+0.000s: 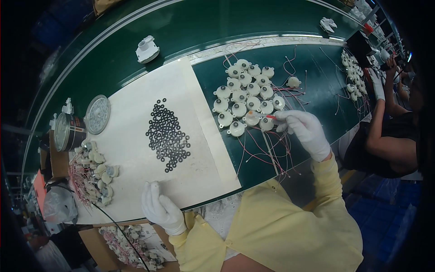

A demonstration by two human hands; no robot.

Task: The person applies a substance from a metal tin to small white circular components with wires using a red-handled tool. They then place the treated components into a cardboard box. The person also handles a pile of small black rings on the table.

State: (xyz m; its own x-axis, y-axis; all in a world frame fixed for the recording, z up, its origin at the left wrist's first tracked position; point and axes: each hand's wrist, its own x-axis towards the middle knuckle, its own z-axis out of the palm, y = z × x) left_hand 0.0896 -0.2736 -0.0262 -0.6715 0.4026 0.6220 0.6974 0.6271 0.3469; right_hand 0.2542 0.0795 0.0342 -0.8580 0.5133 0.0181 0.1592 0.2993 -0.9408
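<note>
My right hand (pixel 303 129), in a white glove, pinches a thin red-handled tool (pixel 270 116); its pale tip reaches over one of the white round motor housings, and I cannot make out its exact kind. Several such white motors (pixel 239 109), with dark centres and pink and white wires, lie grouped on the green surface under and beyond this hand. My left hand (pixel 161 208), also gloved, is at the near edge of the white sheet with its fingers stretched out and nothing in them. Beyond it many small black rings (pixel 167 133) lie spread in a patch on the sheet.
On the left stand an open tin (pixel 68 132), its round lid (pixel 98 114), and a pile of wired motors (pixel 97 174). A cardboard box (pixel 102 249) of similar parts is below the near edge. White housings (pixel 147 50) sit on the far green belt. A co-worker (pixel 385 136) works at right.
</note>
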